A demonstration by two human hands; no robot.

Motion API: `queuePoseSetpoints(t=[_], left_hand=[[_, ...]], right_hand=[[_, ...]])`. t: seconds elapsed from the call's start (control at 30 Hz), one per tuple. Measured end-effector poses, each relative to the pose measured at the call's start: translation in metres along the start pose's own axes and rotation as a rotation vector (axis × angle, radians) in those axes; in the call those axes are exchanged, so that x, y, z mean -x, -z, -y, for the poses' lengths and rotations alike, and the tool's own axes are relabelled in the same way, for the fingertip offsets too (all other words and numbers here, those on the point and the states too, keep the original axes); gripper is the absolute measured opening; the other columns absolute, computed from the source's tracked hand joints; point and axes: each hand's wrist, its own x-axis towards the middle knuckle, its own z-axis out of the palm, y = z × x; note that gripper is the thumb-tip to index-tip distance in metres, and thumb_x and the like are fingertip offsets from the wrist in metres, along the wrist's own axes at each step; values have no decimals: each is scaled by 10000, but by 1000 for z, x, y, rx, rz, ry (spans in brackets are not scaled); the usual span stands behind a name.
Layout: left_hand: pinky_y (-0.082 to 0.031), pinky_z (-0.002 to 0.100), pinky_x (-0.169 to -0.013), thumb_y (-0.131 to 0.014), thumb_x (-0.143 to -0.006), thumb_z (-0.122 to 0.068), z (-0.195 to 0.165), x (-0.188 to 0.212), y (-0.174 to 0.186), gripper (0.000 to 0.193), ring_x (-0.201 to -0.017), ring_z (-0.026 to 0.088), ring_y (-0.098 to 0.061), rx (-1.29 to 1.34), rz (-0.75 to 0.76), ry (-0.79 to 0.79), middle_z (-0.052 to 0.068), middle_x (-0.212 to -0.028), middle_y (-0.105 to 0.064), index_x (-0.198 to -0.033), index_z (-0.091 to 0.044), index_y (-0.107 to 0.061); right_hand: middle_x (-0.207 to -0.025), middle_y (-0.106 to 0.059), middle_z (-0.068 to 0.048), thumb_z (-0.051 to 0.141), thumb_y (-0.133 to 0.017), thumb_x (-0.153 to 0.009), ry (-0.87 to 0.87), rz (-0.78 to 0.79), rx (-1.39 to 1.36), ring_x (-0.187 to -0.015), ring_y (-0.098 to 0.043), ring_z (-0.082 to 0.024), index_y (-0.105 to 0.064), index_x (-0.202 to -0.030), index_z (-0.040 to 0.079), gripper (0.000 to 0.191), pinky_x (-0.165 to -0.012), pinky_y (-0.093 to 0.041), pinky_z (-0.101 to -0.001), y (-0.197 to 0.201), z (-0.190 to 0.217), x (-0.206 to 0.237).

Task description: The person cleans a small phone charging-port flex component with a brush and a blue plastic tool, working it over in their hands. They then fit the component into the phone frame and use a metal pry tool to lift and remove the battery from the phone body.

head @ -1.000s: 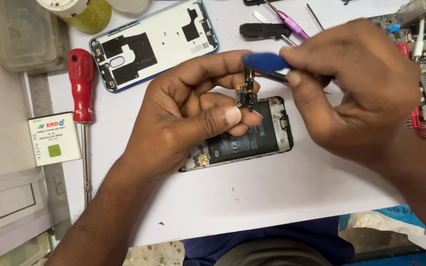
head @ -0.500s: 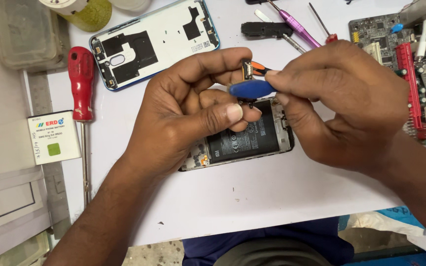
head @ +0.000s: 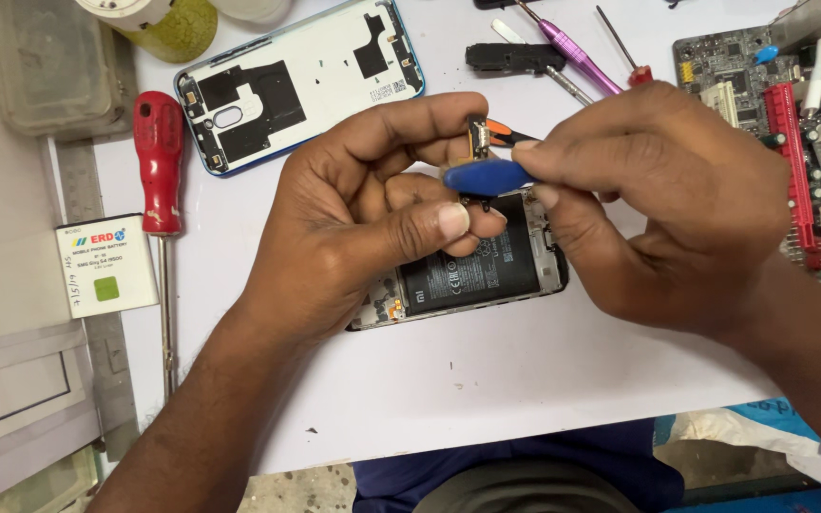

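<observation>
Head view: one opened phone (head: 486, 271), one back cover (head: 301, 85), two red screwdrivers. Left hand (head: 372, 218) pinches a small part (head: 477, 133); right hand (head: 658, 199) grips a blue pry tool (head: 486, 177), now lower than before.

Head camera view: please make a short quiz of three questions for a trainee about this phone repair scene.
1. True or false: the opened phone lies under both hands.
2. What does the right hand hold? A) blue-handled tool B) red screwdriver C) purple screwdriver
3. Fill in: the left hand pinches a small ____ between its fingertips.

Key: 1 true. 2 A, the blue-handled tool. 3 component; the red screwdriver lies untouched at the left.
</observation>
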Motion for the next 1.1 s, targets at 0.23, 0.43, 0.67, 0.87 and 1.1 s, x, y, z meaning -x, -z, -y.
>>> queuePoseSetpoints(t=[0.23,0.43,0.67,0.87,1.1], left_hand=[[-658,306,-973,-654,-1020,75,1,0,0,524,-1109,240,-758,-8,-13,1,251,-1326,-669,-1512,103,-476],[-661,307,-969,-655,-1016,69,1,0,-1,513,-1098,243,-760,-12,-25,14,245,-1314,-690,-1499,96,-485],[-652,293,-967,-680,-1021,80,2,-1,0,536,-1066,232,-753,16,-15,-11,195,-1240,-647,-1520,91,-486],[-661,307,-973,-663,-1010,82,2,-1,-1,520,-1085,239,-761,-15,-26,5,220,-1298,-667,-1500,93,-488],[-657,325,-987,-663,-1017,67,1,2,0,512,-1065,230,-760,16,21,6,253,-1304,-666,-1498,94,-489]], right_hand=[[-929,-692,-186,-120,-747,-872,-43,7,40,-768,-672,-226,-698,-1046,-67,188,-622,-541,-322,1,3,1],[-917,-693,-182,-110,-747,-900,-71,8,25,-736,-665,-190,-695,-1044,-72,158,-585,-528,-288,0,1,1],[-916,-691,-206,-57,-737,-868,-5,21,-32,-753,-690,-209,-688,-1035,-72,175,-586,-556,-292,0,1,3],[-919,-694,-197,-85,-734,-873,10,11,-15,-757,-690,-211,-688,-1046,-73,179,-597,-564,-288,0,0,1],[-907,-688,-190,-127,-750,-871,-11,0,47,-736,-666,-213,-686,-1020,-74,171,-580,-529,-299,1,0,0]])
